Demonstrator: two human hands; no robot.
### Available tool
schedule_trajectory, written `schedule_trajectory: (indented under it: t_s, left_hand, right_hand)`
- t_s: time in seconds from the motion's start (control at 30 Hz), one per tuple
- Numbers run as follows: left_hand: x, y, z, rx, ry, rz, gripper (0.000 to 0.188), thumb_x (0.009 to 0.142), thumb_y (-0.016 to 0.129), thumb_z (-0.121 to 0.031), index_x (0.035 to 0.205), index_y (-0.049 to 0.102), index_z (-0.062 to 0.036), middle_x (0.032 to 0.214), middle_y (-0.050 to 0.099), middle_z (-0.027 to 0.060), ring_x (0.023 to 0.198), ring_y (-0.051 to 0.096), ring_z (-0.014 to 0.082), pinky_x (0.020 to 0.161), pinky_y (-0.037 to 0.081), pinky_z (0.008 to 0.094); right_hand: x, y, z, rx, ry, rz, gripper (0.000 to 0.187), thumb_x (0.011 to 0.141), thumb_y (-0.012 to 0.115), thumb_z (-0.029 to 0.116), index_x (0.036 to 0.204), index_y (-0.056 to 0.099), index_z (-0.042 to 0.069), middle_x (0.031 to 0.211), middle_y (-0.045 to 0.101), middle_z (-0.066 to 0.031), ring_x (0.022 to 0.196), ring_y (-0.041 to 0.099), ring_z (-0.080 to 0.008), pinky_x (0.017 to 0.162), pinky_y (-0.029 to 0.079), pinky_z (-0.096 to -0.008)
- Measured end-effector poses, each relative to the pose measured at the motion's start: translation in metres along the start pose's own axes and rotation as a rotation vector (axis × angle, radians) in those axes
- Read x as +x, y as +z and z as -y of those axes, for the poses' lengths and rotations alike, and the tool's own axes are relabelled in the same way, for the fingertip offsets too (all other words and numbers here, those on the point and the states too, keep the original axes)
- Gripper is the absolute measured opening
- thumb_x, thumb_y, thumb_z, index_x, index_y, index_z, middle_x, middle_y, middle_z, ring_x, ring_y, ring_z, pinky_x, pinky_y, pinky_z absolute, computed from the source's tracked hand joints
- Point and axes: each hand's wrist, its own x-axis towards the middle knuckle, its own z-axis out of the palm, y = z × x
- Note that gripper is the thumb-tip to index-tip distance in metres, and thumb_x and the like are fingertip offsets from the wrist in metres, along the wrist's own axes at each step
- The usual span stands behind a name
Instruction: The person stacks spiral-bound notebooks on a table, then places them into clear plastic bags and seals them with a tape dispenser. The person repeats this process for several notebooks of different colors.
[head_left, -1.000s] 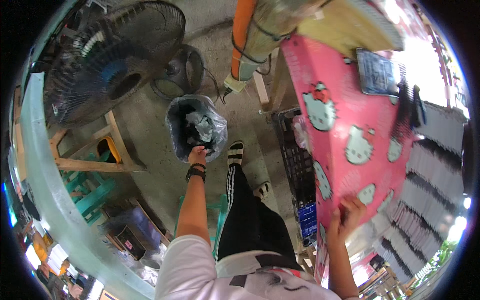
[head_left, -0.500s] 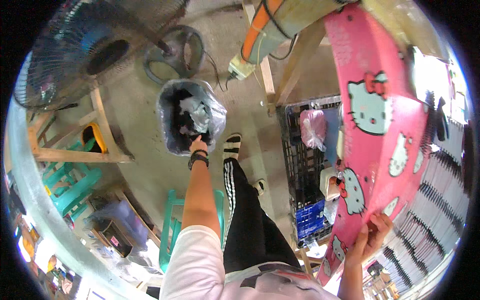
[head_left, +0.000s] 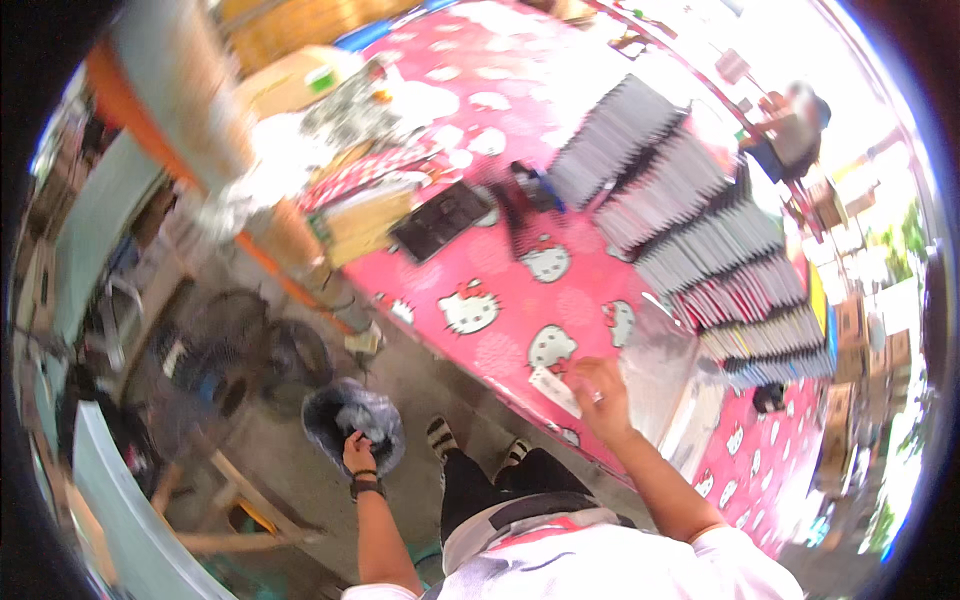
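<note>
My left hand point(head_left: 358, 452) is at the rim of a bin point(head_left: 391, 410) with a grey plastic liner, which stands on the floor with crumpled light scraps point(head_left: 358, 420) inside. Its fingers look loosely spread, and a dark band circles the wrist. My right hand point(head_left: 602, 402) is over the table with a pink cartoon-cat cover point(head_left: 500, 335), thumb and fingers apart, somewhat smeared. Beside its fingers lies a small white strip point(head_left: 553, 390). A clear plastic sheet point(head_left: 660, 365) is just right of this hand.
Rows of thin, dark-edged flat pieces point(head_left: 690, 220) stand on the table's right. A dark flat box point(head_left: 440, 222) and yellowish stack point(head_left: 365, 225) lie farther left. A post point(head_left: 180, 100) rises at upper left; a person point(head_left: 795, 130) sits in the background.
My view has swung right and up, bringing the tabletop into sight. The right hand has gone from the table's edge to above its surface. My left hand has drawn back slightly at the bin.
</note>
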Motion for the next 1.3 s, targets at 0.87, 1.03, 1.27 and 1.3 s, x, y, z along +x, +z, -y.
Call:
schedule_trajectory:
  t_s: [0.87,1.03,1.27,1.3]
  left_hand:
    - [-0.08,0.208,-0.474,-0.291,1.059,0.35,0.022,0.076,0.055,0.0,0.098,0.058,-0.0012,0.1,0.055,0.0103,0.086,0.054,0.0197,0.073,0.044,0.0279]
    - [-0.059,0.224,-0.513,-0.336,1.085,0.507,0.024,0.075,0.058,-0.003,0.099,0.057,-0.0026,0.105,0.052,0.0089,0.088,0.051,0.0179,0.073,0.043,0.0278]
    - [-0.067,0.257,-0.596,-0.544,1.042,0.904,0.035,0.075,0.062,-0.007,0.108,0.052,-0.0063,0.112,0.047,0.0037,0.094,0.048,0.0119,0.076,0.041,0.0259]
    - [-0.072,0.262,-0.602,-0.571,0.989,0.949,0.036,0.074,0.062,-0.008,0.109,0.052,-0.0067,0.112,0.048,0.0031,0.096,0.048,0.0122,0.079,0.04,0.0265]
  right_hand:
    - [0.35,-0.146,0.02,-1.066,0.062,-0.202,0.02,0.079,0.059,0.016,0.096,0.06,0.007,0.09,0.064,-0.0069,0.085,0.064,-0.0201,0.08,0.045,-0.0358]
    - [0.351,-0.15,0.026,-0.993,-0.009,-0.11,0.018,0.075,0.064,0.015,0.092,0.062,0.007,0.092,0.064,-0.0094,0.088,0.064,-0.0221,0.08,0.047,-0.0359]
    - [0.362,-0.185,0.023,-0.646,0.015,-0.009,0.035,0.065,0.075,0.016,0.098,0.065,0.013,0.089,0.066,-0.0091,0.088,0.062,-0.027,0.079,0.048,-0.039]
    - [0.363,-0.186,0.018,-0.637,0.008,-0.012,0.037,0.064,0.076,0.016,0.099,0.065,0.013,0.089,0.066,-0.0093,0.088,0.062,-0.0271,0.079,0.048,-0.0389]
